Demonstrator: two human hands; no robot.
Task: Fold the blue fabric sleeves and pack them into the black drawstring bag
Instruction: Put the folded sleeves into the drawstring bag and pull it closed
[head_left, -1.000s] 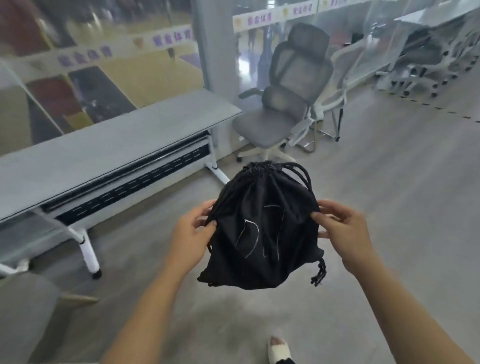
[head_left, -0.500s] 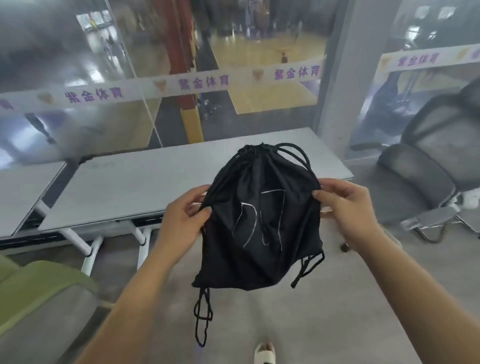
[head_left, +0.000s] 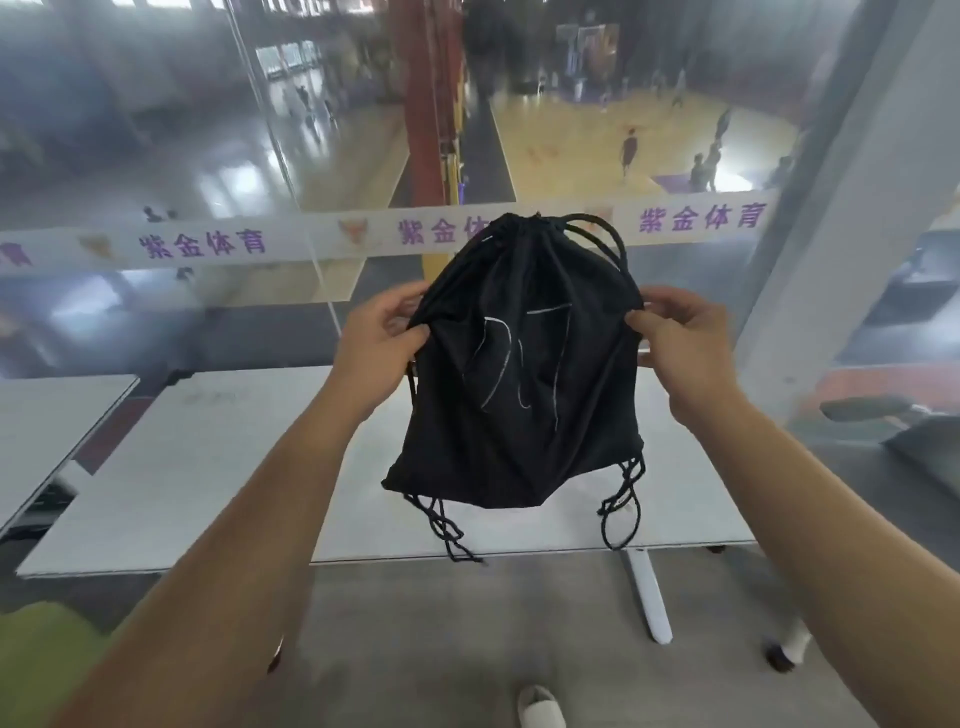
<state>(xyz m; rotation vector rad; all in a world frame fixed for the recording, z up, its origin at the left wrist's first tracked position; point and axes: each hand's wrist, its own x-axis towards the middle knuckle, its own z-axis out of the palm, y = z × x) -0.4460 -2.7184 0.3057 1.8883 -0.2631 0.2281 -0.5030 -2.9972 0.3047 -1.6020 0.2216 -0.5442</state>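
I hold the black drawstring bag (head_left: 524, 384) up in the air in front of me, above the near edge of a white table. Its mouth is cinched at the top, with cord loops sticking out, and thin white lines mark its front. My left hand (head_left: 382, 345) pinches the bag's left side and my right hand (head_left: 680, 340) pinches its right side, both just below the gathered neck. Black cords dangle from the two bottom corners. No blue fabric sleeves show anywhere in the view.
The white table (head_left: 218, 467) stands directly ahead on white legs, with a second table (head_left: 47, 421) to its left. Behind them is a glass wall with a lettered white band (head_left: 208, 241). A grey chair (head_left: 904, 431) sits at the right, something green (head_left: 41, 660) at lower left.
My view has swung left and upward, so the table and glass wall now lie straight ahead. The bag has risen with both hands still gripping its sides; the bottom cords hang free.
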